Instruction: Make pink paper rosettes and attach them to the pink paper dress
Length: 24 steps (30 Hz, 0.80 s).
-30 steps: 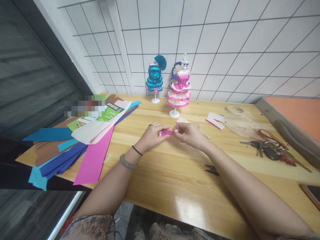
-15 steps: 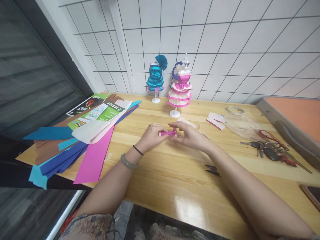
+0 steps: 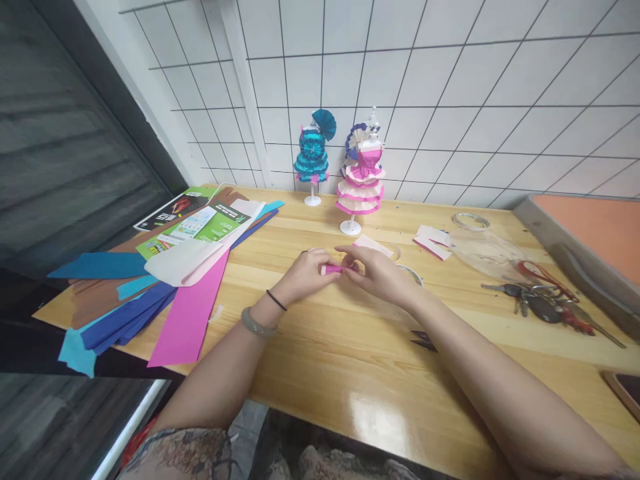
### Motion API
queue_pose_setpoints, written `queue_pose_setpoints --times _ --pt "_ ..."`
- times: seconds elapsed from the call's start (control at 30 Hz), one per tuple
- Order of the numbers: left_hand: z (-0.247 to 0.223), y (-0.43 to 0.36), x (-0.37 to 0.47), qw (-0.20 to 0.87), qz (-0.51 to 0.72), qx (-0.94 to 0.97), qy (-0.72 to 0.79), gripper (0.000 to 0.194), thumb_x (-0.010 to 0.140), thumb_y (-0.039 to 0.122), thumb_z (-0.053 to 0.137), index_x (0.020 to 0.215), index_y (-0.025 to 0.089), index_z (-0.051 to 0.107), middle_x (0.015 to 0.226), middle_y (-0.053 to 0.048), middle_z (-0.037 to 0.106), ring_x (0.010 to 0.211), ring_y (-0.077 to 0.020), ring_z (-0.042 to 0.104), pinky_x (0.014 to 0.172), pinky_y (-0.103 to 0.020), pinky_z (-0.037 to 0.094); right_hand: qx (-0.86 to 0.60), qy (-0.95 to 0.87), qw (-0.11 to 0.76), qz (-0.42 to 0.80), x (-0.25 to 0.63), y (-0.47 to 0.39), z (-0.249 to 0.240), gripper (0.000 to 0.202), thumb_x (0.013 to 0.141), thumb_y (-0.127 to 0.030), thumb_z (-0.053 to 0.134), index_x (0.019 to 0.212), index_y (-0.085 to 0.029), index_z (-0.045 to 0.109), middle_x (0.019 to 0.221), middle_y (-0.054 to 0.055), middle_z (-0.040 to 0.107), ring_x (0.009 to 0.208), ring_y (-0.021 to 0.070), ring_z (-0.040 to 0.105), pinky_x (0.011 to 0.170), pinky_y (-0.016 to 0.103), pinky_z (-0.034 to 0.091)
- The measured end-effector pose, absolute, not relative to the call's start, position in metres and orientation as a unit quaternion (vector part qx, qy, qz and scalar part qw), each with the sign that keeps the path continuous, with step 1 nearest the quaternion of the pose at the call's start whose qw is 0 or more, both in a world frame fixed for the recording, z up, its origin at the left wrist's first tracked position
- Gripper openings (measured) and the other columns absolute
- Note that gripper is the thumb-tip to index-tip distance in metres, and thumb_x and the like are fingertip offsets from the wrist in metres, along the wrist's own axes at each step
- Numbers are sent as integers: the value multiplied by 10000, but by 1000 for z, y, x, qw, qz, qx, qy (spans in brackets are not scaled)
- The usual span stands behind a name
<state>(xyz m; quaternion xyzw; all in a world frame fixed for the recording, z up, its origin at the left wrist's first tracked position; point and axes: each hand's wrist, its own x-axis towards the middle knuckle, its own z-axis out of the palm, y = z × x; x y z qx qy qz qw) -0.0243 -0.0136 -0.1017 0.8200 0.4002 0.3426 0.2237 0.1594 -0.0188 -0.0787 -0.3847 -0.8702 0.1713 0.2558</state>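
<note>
R hand (image 3: 383,275) had closed from spread to a pinch on one end of the pleated pink paper (image 3: 331,270), L hand (image 3: 311,273) fingers grasping it too, over the tabletop (image 3: 320,373); pleats looked done, but it was still bunched, i.e. not fanned out.

Right hand (image 3: 384,277) closed in on pink folded paper (image 3: 330,270), nearer left hand (image 3: 307,275)

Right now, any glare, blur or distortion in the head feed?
Head view: white glare on the near part of the tabletop; head view: lines on the tiled wall splay at right, likely wide-angle stretch; head view: pink paper in the left hand looks soft, partly hidden by the right hand.
</note>
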Motion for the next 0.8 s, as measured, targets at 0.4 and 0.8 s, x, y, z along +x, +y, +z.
queue_pose_setpoints --times 0.4,0.8 --pt "-102 -13 -26 205 342 810 430 124 748 250 566 794 203 671 706 -6 619 729 -144 537 715 -266 399 -395 -882 229 115 170 -16 -75 492 777 -348 570 1236 -214 455 962 69 645 910 229 576 776 364 448" --pt "-103 -12 -29 172 342 816 433 104 753 229 545 741 191 641 690 -4 595 715 -141 519 701 -265 390 -390 -887 241 65 170 -9 -85 408 815 -220 517 1219 -217 458 921 29 682 900 212 592 793 360 429"
